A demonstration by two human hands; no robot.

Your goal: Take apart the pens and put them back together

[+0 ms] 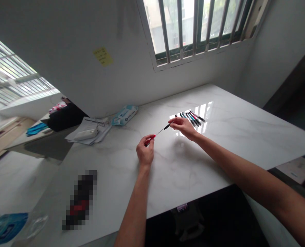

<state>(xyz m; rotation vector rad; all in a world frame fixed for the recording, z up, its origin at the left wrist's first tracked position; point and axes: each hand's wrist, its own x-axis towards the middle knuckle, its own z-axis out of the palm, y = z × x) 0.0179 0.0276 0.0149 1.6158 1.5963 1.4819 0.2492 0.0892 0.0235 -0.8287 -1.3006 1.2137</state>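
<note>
My left hand [145,151] is closed around a red pen barrel [150,140], tilted up to the right above the table. In my right hand [184,127] a black pen part [167,126] is pinched between thumb and fingers. A thin pen refill [159,131] spans the gap between the red barrel and the black part. Whether its left end sits inside the barrel I cannot tell. Just beyond my right hand, several pens [193,118] lie side by side on the marble-look table [245,127], partly covered by the hand.
Against the wall lies a blue and white wipes pack [125,115]. Papers [98,134] with a white object on them are left of it. A pixelated dark object [81,199] lies nearer at left, beside blue plastic packaging [8,226]. A barred window [193,31] is above.
</note>
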